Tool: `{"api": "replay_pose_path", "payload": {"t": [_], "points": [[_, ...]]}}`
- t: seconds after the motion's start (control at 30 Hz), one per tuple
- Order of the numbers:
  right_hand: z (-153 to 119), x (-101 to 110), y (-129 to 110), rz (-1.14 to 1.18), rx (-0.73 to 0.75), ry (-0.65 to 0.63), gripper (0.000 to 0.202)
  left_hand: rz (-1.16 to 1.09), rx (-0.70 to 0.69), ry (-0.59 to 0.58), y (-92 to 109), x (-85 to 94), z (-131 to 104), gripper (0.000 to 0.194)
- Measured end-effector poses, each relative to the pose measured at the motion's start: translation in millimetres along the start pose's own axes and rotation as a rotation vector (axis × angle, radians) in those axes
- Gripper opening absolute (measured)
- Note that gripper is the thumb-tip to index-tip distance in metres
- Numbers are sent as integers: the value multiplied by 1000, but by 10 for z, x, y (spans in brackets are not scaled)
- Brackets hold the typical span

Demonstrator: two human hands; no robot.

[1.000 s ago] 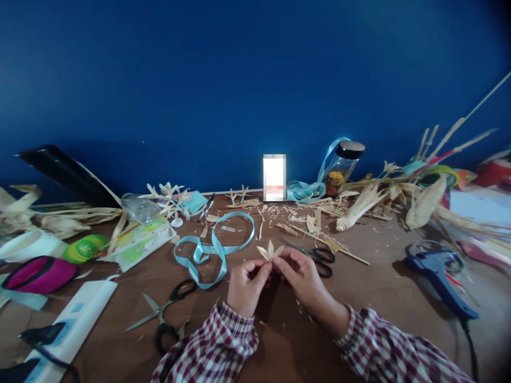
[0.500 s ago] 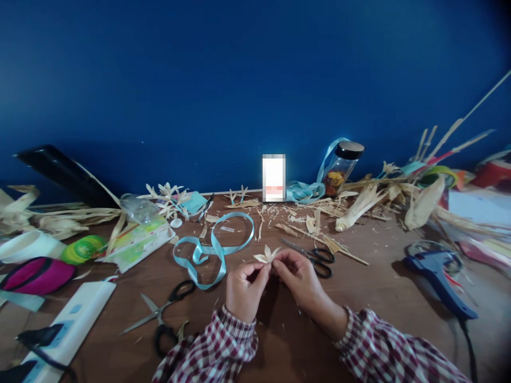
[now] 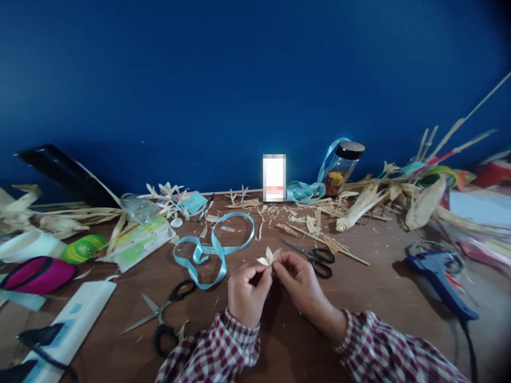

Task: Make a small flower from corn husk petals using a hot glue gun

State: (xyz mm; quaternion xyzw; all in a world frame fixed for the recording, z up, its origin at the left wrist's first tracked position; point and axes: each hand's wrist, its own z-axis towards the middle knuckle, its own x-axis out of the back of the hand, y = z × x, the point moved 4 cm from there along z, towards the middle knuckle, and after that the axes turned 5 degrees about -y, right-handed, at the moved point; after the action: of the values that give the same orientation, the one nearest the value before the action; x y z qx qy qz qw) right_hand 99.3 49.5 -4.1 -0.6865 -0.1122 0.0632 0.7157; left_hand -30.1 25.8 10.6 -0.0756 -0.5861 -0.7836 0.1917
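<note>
A small cream flower (image 3: 270, 256) with pointed petals, seemingly of dried husk, is pinched between both hands above the brown table. My left hand (image 3: 248, 290) grips its base from the left with thumb and fingers. From the right, the thumb and fingertips of my right hand (image 3: 300, 281) close on the same flower. Its stem end is hidden by the fingers. Just behind my right hand lie small black-handled scissors (image 3: 320, 260). A loop of light blue ribbon (image 3: 219, 252) lies beyond my left hand, and larger open scissors (image 3: 162, 315) rest left of it.
A blue hot glue gun (image 3: 439, 282) lies at the right, its cable running forward. At the left is a white power strip (image 3: 75, 324) with plugs. Along the back are a glowing phone-like screen (image 3: 274, 178), a black-lidded jar (image 3: 341, 170) and dried husks (image 3: 361, 205).
My left hand has shifted slightly right, closer to my right hand. The flower has turned a little between the fingertips and its petals look more upright.
</note>
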Motion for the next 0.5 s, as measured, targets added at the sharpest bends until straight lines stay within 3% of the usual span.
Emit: {"api": "replay_pose_path", "payload": {"t": [0.23,0.5], "points": [[8,10,-47,23,-2,-5,14,-211,264,-109,-86,-41,30,16],[3,7,-30,53,-3,-16,15,-415,393,-153,-142,-70,40,17]]}}
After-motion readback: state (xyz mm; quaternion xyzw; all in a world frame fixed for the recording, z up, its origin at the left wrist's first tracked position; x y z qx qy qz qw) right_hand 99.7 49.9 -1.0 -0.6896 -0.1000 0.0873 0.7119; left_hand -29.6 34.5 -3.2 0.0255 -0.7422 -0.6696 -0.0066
